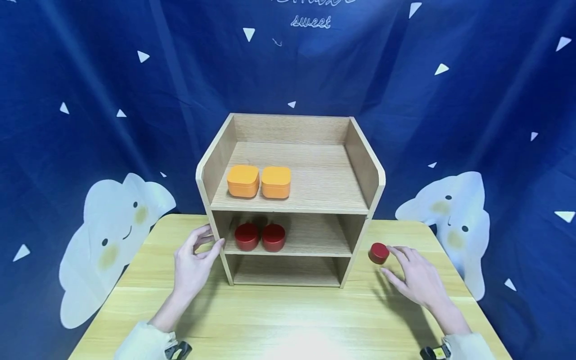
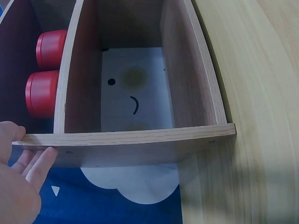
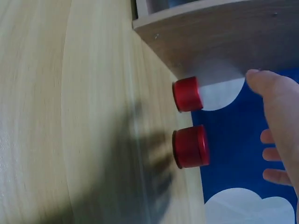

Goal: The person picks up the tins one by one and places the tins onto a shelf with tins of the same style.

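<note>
A pale wood table (image 1: 297,305) spans the lower frame before a blue, cloud-printed curtain (image 1: 324,70), and at centre stands a shelf (image 1: 324,175) with 2 lidded orange boxes (image 1: 243,181) at its top left and 2 red tins (image 1: 247,237) on the left of the middle tier, contents hidden. Left of centre, the left hand (image 1: 191,265) pinches the shelf's side panel. At lower right, the right hand (image 1: 416,280), fingers apart and gripping nothing, hangs just beside a loose tin (image 1: 379,253) on the table; the right wrist view shows 2 there.

Curtained-off tabletop nook: cloud-printed blue curtain (image 1: 297,70) behind wooden table (image 1: 252,312)
</note>
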A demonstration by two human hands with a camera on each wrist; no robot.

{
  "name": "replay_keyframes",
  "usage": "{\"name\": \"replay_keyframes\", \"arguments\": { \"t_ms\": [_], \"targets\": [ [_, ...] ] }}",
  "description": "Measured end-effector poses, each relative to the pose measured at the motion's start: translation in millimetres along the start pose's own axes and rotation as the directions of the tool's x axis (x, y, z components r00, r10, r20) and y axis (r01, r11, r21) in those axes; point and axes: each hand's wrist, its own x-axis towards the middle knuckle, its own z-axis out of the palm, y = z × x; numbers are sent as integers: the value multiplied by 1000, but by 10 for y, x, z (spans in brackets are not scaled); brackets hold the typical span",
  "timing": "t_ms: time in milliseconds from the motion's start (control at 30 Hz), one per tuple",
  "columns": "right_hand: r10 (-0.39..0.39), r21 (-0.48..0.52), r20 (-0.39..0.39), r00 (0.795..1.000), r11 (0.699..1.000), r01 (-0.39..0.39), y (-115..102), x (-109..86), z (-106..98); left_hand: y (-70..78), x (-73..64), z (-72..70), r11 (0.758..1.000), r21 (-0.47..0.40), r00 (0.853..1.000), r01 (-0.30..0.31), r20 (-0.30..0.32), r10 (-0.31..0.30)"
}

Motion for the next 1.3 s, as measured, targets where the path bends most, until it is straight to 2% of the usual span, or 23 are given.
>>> {"name": "replay_keyframes", "arguments": {
  "t_ms": [367,700,1067,1300],
  "targets": [
    [46,27,103,994,998,-49,186,36,230,5,-9,26,1000,-23,1000,-10,-10,10],
    [80,-8,197,977,997,-80,400,121,402,-15,1,23,1000,6,1000,-15,-10,15],
    [154,-19,322,934,987,-157,506,145,570,-8,-14,15,1000,12,1000,-17,-11,18],
    [184,-11,362,914,981,-193,546,126,624,-16,-11,11,1000,20,1000,-22,-12,22]
  ]
}}
